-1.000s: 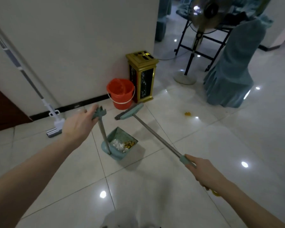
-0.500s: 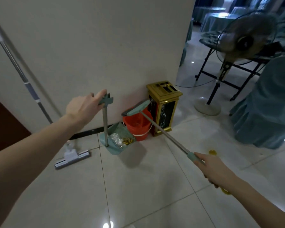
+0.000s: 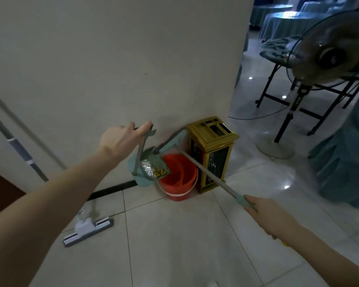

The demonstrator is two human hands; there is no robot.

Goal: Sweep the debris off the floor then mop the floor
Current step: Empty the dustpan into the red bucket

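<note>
Left hand (image 3: 119,141) grips a light-looking teal plastic dustpan (image 3: 142,181) by its handle-top; right hand (image 3: 272,218) clutches a stiff metal-shafted broom (image 3: 205,171).

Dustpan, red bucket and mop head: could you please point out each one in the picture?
dustpan (image 3: 143,181): head view, on its teal lower lip.
red bucket (image 3: 178,177): head view, on its inner wall.
mop head (image 3: 91,228): head view, on the grey bar on the floor.

L hand (image 3: 120,139) grips dustpan (image 3: 142,179) handle, pan w/ debris (image 3: 154,171) lifted at left rim of red bucket (image 3: 179,180). R hand (image 3: 272,218) grips broom (image 3: 205,168), head far by wall (image 3: 112,59). Mop (image 3: 87,226) leans on wall, left.
</note>
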